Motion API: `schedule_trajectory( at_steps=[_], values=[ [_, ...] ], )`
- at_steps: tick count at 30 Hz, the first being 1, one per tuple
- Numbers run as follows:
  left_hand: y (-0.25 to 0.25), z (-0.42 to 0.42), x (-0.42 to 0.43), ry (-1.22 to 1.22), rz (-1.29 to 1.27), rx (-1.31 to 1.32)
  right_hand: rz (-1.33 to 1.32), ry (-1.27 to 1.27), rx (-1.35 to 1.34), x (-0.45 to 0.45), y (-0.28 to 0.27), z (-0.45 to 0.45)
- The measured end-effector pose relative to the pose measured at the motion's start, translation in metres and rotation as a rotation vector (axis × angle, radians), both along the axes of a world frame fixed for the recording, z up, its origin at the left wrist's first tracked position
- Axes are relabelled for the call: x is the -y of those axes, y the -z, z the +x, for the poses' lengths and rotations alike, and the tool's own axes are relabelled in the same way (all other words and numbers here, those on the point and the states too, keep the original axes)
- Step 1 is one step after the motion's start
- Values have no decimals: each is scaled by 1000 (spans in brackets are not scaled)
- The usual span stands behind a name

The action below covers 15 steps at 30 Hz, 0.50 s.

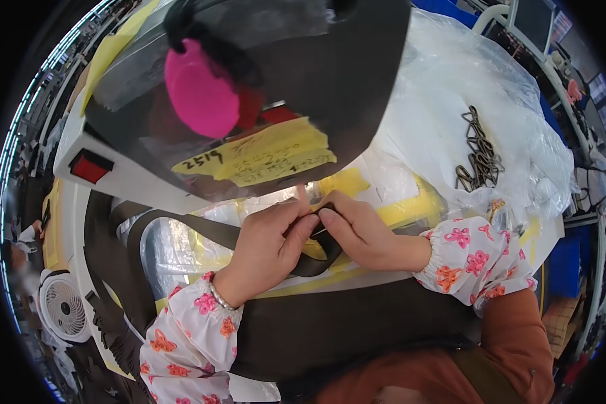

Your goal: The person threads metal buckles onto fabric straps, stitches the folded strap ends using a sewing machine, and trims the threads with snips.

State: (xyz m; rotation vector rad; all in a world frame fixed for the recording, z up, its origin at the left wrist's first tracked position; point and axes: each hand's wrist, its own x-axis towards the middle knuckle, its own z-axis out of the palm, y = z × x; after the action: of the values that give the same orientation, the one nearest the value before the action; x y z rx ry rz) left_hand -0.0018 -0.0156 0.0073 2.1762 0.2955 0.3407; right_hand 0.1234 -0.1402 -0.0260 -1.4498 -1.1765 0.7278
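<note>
Both hands meet at the centre of the head view, just below the front edge of a dark machine cover. My left hand (269,239) is closed in a pinch on a dark strap (215,231), which loops away to the left. Pinched on the same strap from the right is my right hand (360,236), its thumb and fingers close to those of my left. A short loop of the strap hangs below the fingertips. Whatever else lies between the fingertips is too small to tell.
The machine (303,60) with a yellow note (259,155) and a pink disc (202,91) overhangs the hands. Metal rings (478,151) lie on clear plastic (444,87) at right. A white fan (64,306) stands at left. Another person's hand (39,229) shows far left.
</note>
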Motion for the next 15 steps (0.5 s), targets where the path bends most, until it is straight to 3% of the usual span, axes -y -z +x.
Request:
schedule_trajectory(
  at_steps=[2, 5, 6, 10, 15],
  values=[
    [-3, -3, -6, 56, -51, -15, 61, -34, -72, 0, 0, 1],
    [-9, -5, -6, 84, -319, -72, 141, -63, 28, 3, 2, 2],
    [-6, -5, -7, 77, -420, -73, 146, -74, -56, 4, 1, 1],
    [-5, -6, -10, 94, -106, -84, 80, -79, -136, 3, -3, 2],
    [-2, -6, -7, 69, 78, 59, 16, -66, -124, 4, -8, 3]
  ],
)
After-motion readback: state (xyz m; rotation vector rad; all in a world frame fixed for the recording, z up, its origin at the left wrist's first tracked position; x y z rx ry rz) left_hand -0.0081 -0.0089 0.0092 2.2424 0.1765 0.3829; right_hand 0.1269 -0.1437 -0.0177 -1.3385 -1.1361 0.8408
